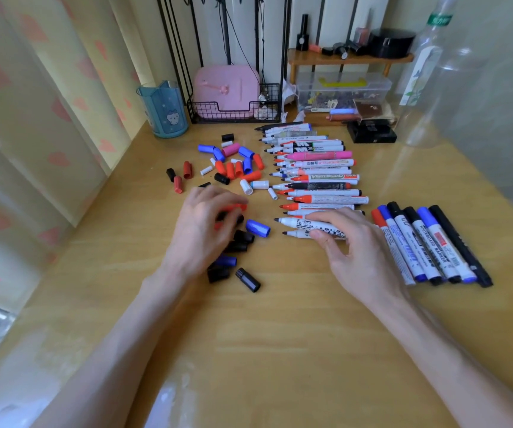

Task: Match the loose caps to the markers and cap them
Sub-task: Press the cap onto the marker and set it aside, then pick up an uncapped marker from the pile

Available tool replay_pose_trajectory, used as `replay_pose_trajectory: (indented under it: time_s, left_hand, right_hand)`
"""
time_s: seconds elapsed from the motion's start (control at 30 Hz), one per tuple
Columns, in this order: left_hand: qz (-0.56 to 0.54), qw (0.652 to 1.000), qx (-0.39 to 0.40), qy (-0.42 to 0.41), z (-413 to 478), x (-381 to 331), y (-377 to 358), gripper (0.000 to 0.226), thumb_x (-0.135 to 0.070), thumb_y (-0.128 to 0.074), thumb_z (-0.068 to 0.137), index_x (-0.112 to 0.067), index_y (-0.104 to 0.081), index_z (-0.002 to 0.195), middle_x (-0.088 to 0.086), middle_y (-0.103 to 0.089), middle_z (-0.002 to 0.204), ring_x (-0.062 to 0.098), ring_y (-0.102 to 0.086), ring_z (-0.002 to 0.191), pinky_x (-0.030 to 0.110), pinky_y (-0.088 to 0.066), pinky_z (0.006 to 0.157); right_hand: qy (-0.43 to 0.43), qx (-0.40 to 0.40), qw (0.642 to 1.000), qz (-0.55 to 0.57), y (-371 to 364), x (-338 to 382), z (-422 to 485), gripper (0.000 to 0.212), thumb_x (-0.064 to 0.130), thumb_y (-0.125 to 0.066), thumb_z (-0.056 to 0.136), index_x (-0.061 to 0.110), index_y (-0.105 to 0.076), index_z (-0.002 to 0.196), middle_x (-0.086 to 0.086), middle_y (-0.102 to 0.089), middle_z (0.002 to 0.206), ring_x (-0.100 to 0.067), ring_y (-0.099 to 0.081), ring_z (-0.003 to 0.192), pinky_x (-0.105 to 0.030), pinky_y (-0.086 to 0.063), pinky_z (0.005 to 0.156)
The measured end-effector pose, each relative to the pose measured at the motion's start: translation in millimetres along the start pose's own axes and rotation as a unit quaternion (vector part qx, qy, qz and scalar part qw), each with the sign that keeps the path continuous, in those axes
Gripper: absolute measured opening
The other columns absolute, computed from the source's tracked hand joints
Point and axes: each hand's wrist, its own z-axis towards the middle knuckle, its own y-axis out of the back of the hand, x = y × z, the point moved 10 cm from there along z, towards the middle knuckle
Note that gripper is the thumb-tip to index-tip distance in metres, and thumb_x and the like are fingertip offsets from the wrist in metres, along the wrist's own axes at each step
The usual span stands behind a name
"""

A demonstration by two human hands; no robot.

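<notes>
A row of several uncapped markers (317,177) lies in the middle of the wooden desk, tips pointing left. Loose caps (233,165) in red, blue, black, white and pink are scattered left of them. More black and blue caps (242,239) lie nearer, around my left hand (202,233), whose curled fingers are over a red cap (233,207) and a black one; the hand is blurred. My right hand (351,251) rests on the two nearest uncapped black-tipped markers (304,225), fingers curling round them. Several capped markers (428,242) lie in a group at the right.
At the back stand a blue cup (164,109), a black wire basket (233,109) holding a pink box, a clear plastic box (341,91) under a small wooden shelf, and a clear bottle (428,78). A curtain hangs along the left.
</notes>
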Motion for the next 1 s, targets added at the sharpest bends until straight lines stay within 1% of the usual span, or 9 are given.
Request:
replay_pose_trajectory:
  time_s: [0.1, 0.17, 0.33, 0.5, 0.57, 0.6, 0.67, 0.77, 1.0]
  left_hand:
    - [0.059, 0.992, -0.027, 0.11, 12, 51, 19, 0.027, -0.006, -0.063, 0.098, -0.019, -0.075, 0.118, 0.003, -0.073, 0.114, 0.027, -0.062, 0.105, 0.039, -0.047, 0.095]
    - [0.102, 0.979, -0.006, 0.176, 16, 84, 23, 0.027, -0.009, -0.064, 0.098, -0.018, -0.074, 0.122, 0.005, -0.074, 0.116, 0.03, -0.064, 0.108, 0.044, -0.052, 0.094]
    - [0.063, 0.961, 0.07, 0.261, 21, 122, 10, 0.02, -0.024, -0.079, 0.093, -0.019, -0.077, 0.112, 0.001, -0.076, 0.107, 0.022, -0.07, 0.096, 0.037, -0.056, 0.08]
    - [0.035, 0.971, 0.021, 0.234, 20, 103, 27, 0.016, -0.023, -0.08, 0.091, -0.018, -0.076, 0.106, -0.001, -0.075, 0.101, 0.017, -0.07, 0.093, 0.031, -0.051, 0.074]
    - [-0.012, 0.983, 0.002, 0.184, 16, 74, 38, 0.015, -0.02, -0.08, 0.09, -0.018, -0.074, 0.104, -0.008, -0.073, 0.098, 0.006, -0.07, 0.089, 0.017, -0.049, 0.073]
    - [-0.048, 0.987, 0.014, 0.155, 13, 55, 38, 0.015, -0.017, -0.081, 0.09, -0.017, -0.073, 0.103, -0.009, -0.073, 0.098, 0.002, -0.07, 0.088, 0.009, -0.045, 0.071]
    - [-0.128, 0.983, 0.066, 0.117, 2, 21, 27, 0.016, -0.009, -0.081, 0.089, -0.013, -0.072, 0.101, -0.008, -0.075, 0.098, -0.001, -0.071, 0.088, 0.004, -0.044, 0.07]
    - [-0.179, 0.971, 0.121, 0.104, -14, -2, 8, 0.017, -0.011, -0.082, 0.088, -0.017, -0.071, 0.1, -0.008, -0.077, 0.097, 0.006, -0.074, 0.089, 0.011, -0.051, 0.076]
    - [-0.216, 0.962, 0.126, 0.107, -20, -7, 1, 0.015, -0.012, -0.081, 0.089, -0.017, -0.071, 0.1, -0.008, -0.076, 0.095, 0.012, -0.074, 0.085, 0.017, -0.054, 0.076]
  right_hand:
    - [-0.005, -0.004, 1.0, 0.004, 0, 0, 1, 0.023, 0.018, -0.071, 0.097, 0.023, -0.073, 0.12, 0.013, -0.069, 0.114, -0.011, -0.063, 0.112, -0.036, -0.054, 0.09]
    - [-0.009, -0.001, 1.0, 0.003, 0, 0, 1, 0.023, 0.02, -0.07, 0.098, 0.025, -0.073, 0.12, 0.014, -0.069, 0.113, -0.01, -0.063, 0.111, -0.033, -0.053, 0.09]
    - [-0.01, 0.002, 1.0, -0.001, -1, 0, 2, 0.023, 0.021, -0.07, 0.098, 0.025, -0.073, 0.121, 0.013, -0.068, 0.111, -0.01, -0.063, 0.109, -0.028, -0.05, 0.089]
    - [-0.013, -0.002, 1.0, 0.003, 0, -4, 3, 0.023, 0.021, -0.07, 0.099, 0.025, -0.073, 0.121, 0.011, -0.068, 0.109, -0.012, -0.063, 0.108, -0.029, -0.05, 0.091]
    - [-0.006, -0.006, 1.0, 0.002, 1, -3, 3, 0.023, 0.022, -0.07, 0.099, 0.026, -0.073, 0.122, 0.011, -0.068, 0.108, -0.013, -0.062, 0.107, -0.027, -0.049, 0.09]
    - [-0.001, -0.006, 1.0, 0.0, 2, -1, 3, 0.024, 0.022, -0.07, 0.099, 0.026, -0.074, 0.122, 0.011, -0.067, 0.107, -0.013, -0.061, 0.108, -0.027, -0.048, 0.09]
    - [0.009, -0.007, 1.0, 0.001, 1, 4, 3, 0.024, 0.022, -0.07, 0.099, 0.025, -0.074, 0.122, 0.011, -0.067, 0.107, -0.014, -0.06, 0.108, -0.027, -0.048, 0.091]
    - [0.03, -0.006, 0.999, 0.012, 0, 12, 2, 0.024, 0.019, -0.07, 0.099, 0.024, -0.074, 0.122, 0.009, -0.068, 0.107, -0.016, -0.06, 0.108, -0.027, -0.048, 0.092]
    - [0.042, -0.01, 0.999, 0.017, 3, 10, 2, 0.025, 0.014, -0.071, 0.097, 0.023, -0.075, 0.12, 0.009, -0.067, 0.105, -0.014, -0.059, 0.106, -0.027, -0.047, 0.093]
